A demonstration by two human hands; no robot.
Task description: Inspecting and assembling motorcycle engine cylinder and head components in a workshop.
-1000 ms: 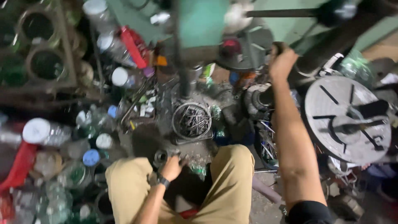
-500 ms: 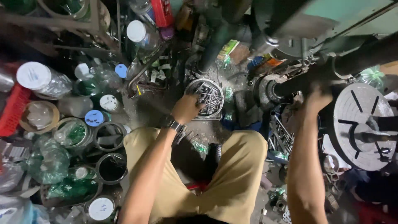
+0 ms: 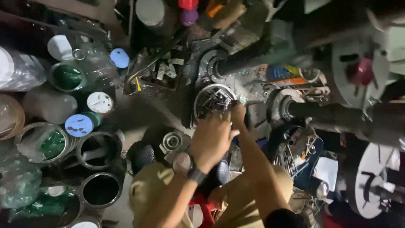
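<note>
Both hands meet at the near rim of a round metal bowl (image 3: 213, 100) full of small metal pieces, which sits on the cluttered floor in front of the person's knees. Left hand (image 3: 212, 141), with a dark watch (image 3: 195, 173) on its wrist, is seen from the back with its fingers curled down at the bowl's edge; whether this grip is pinching a piece or is empty cannot be told, since the fingertips are hidden. Right hand (image 3: 237, 113) lies just beside it, its fingers bent at the bowl's rim, and its grip is also too hidden and blurred to tell whether it is pressed together or spread. Just below the left hand, near the knees, lies a small silver ring-shaped part (image 3: 172, 140) next to a dark mesh-covered object (image 3: 143, 156). The person wears tan trousers (image 3: 147, 190) and sits low over the work. Behind the bowl a thick dark shaft (image 3: 249, 59) runs out of a round flange, and a second shaft (image 3: 325, 114) extends to the right toward a blurred machine with a red knob (image 3: 360, 71). At the far right a pale round wheel (image 3: 373, 177) with slots stands on edge. To the left, well apart from the hands, stands a crowd of clear plastic bottles with white and blue caps (image 3: 79, 125), open jars holding green material (image 3: 66, 77), and empty dark tins (image 3: 100, 189).
</note>
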